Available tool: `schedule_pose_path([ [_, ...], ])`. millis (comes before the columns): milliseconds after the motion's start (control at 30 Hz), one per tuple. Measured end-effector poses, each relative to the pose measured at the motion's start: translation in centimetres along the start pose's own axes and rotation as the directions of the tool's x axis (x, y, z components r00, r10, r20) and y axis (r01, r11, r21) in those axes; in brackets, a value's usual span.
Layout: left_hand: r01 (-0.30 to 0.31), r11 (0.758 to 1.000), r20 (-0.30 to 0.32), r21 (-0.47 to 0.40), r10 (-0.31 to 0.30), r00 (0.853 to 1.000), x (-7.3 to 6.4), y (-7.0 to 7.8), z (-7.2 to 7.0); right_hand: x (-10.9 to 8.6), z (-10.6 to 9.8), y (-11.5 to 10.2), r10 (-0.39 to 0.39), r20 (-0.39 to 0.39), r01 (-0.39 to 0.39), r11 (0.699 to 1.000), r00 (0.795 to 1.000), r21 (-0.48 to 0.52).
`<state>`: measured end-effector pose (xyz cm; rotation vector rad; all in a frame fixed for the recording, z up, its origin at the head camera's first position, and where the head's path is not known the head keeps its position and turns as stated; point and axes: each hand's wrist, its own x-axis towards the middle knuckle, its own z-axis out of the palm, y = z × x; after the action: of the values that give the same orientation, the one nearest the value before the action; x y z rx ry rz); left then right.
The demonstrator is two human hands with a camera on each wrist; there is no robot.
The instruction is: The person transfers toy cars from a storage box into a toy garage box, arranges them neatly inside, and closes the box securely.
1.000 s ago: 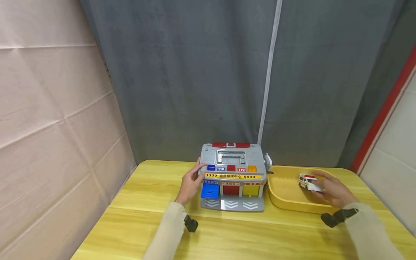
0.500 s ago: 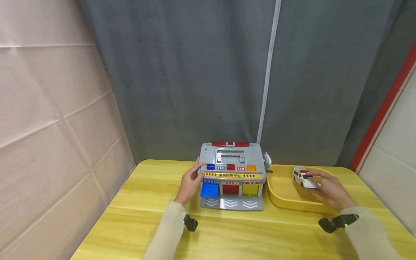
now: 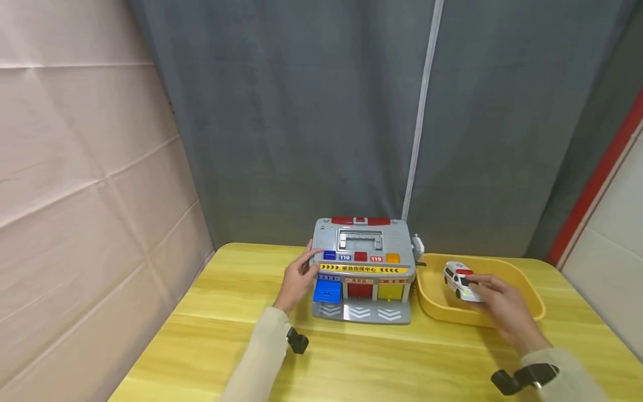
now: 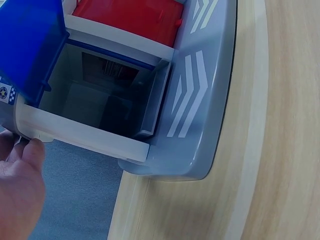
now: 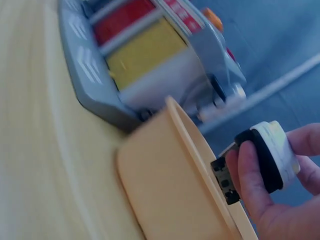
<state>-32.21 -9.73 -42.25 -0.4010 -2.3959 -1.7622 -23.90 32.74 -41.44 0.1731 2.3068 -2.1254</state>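
Observation:
A grey toy emergency station (image 3: pixel 359 268) stands mid-table, its blue garage door (image 3: pixel 327 291) swung up and the red door (image 3: pixel 360 291) and yellow door (image 3: pixel 390 291) down. Through the raised door the left wrist view shows a hollow bay (image 4: pixel 100 95). My left hand (image 3: pixel 296 283) rests on the station's left side, thumb and fingers at the top corner. My right hand (image 3: pixel 504 307) pinches a white toy ambulance (image 3: pixel 461 281) with a red light bar over the yellow bin (image 3: pixel 533 304). In the right wrist view the ambulance (image 5: pixel 272 157) sits between thumb and fingers, its underside turned toward the bin.
The yellow bin stands close against the station's right side. A small grey part with a black tip (image 3: pixel 418 248) juts from that side of the station. Wood-grain table (image 3: pixel 361 357) stretches in front, and a dark grey curtain (image 3: pixel 301 123) hangs behind.
My right hand has lifted the ambulance from farther right in the bin and brought it left toward the station. The left hand stays at the station's corner.

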Motion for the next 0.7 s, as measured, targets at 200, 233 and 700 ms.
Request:
schedule_pose_path([
  [200,-0.002,1.0,0.011,0.011,0.002,1.0,-1.1,2.8,-0.4,-1.2,1.7,-0.2,-0.017,-0.009,0.018,0.994,1.0,0.112],
  [233,0.0,1.0,0.012,0.014,0.0,1.0,-0.8,2.4,-0.4,-1.5,1.9,-0.2,-0.026,-0.004,0.026,0.992,1.0,0.123],
  [700,-0.037,0.999,-0.015,-0.021,0.036,0.999,0.4,-0.8,0.1,-4.1,5.1,-0.1,0.002,0.018,-0.003,0.999,1.0,0.045],
])
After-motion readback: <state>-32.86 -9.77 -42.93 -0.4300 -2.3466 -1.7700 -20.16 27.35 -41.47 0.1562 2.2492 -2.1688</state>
